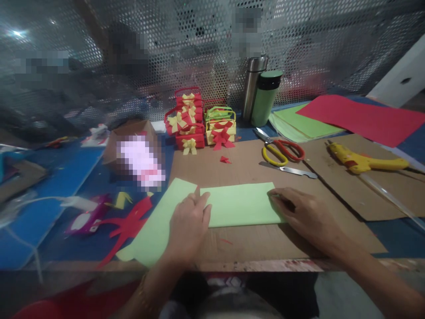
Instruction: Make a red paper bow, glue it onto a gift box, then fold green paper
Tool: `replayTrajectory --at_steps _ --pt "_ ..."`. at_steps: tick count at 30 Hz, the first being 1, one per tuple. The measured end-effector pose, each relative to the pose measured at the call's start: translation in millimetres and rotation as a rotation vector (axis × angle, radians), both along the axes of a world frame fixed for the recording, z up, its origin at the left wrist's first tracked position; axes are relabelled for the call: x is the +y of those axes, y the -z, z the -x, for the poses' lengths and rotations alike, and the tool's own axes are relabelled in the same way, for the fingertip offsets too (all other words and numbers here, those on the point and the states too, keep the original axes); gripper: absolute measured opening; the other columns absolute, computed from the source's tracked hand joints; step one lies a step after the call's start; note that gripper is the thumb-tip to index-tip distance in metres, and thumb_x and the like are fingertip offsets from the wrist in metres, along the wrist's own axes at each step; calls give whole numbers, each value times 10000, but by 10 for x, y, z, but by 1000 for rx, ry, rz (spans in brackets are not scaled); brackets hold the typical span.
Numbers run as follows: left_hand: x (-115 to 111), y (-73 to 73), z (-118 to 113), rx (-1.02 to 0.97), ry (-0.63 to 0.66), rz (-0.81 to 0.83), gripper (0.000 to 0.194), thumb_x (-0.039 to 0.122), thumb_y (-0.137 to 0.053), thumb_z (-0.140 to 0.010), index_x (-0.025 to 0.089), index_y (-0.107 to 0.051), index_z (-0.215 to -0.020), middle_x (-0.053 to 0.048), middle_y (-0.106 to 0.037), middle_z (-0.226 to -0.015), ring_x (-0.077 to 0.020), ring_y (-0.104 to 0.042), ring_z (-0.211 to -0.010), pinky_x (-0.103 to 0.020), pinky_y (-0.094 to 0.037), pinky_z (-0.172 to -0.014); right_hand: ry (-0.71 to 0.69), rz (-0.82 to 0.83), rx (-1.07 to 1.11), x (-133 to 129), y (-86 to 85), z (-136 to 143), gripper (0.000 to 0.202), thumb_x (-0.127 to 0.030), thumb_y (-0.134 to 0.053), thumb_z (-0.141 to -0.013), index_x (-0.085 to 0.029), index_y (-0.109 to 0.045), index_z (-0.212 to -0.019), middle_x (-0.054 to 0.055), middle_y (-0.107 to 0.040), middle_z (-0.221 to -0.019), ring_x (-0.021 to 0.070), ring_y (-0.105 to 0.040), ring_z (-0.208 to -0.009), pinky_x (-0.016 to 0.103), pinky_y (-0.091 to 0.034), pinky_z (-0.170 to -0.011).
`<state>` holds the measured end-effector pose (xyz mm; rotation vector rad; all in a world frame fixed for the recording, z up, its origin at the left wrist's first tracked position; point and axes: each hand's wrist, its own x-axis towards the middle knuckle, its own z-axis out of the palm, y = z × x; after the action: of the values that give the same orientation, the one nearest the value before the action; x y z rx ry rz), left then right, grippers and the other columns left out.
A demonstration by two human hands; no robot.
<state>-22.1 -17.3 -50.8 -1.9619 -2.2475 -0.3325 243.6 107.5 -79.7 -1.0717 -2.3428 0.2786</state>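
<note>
A folded strip of light green paper (241, 206) lies across the cardboard sheet (229, 248) in front of me. At its left end my left hand (189, 217) is closed, thumb and fingers pressed on the paper. My right hand (303, 215) pinches the strip's right end, its fingertips curled over the edge. Another light green piece (159, 226) slants under my left wrist; whether it joins the strip is hidden by the hand. Beyond the strip rest red-and-yellow-handled scissors (279, 150) and a metal blade (295, 172).
Small paper baskets with bows (189, 122) are stacked at the back, beside a green tumbler (265, 99) and steel flask (250, 88). To the right are a yellow glue gun (361, 160) and red paper (361, 115). Red paper cutouts (133, 221) and a brown box (114, 148) are left.
</note>
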Motion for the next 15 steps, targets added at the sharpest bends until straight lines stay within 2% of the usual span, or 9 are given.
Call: replayTrajectory --at_steps 4,15 --pt "3 -2 6 25 12 -11 335 253 -476 -1017 200 -691 -1269 -126 -715 -1121 -243 -691 -968 -366 -549 -848 -6 -6 8 -2 1 4 223 -257 -489 -940 -221 -709 -936 62 -787 -880 210 -728 -716 311 -504 -618" --pt "6 30 4 38 18 -19 309 241 -534 -1004 205 -722 -1247 -111 -727 -1024 -231 -694 -920 -358 -553 -817 -18 28 17 -4 -31 -5 257 -315 -477 -945 -229 -719 -921 64 -792 -870 219 -740 -699 304 -517 -588"
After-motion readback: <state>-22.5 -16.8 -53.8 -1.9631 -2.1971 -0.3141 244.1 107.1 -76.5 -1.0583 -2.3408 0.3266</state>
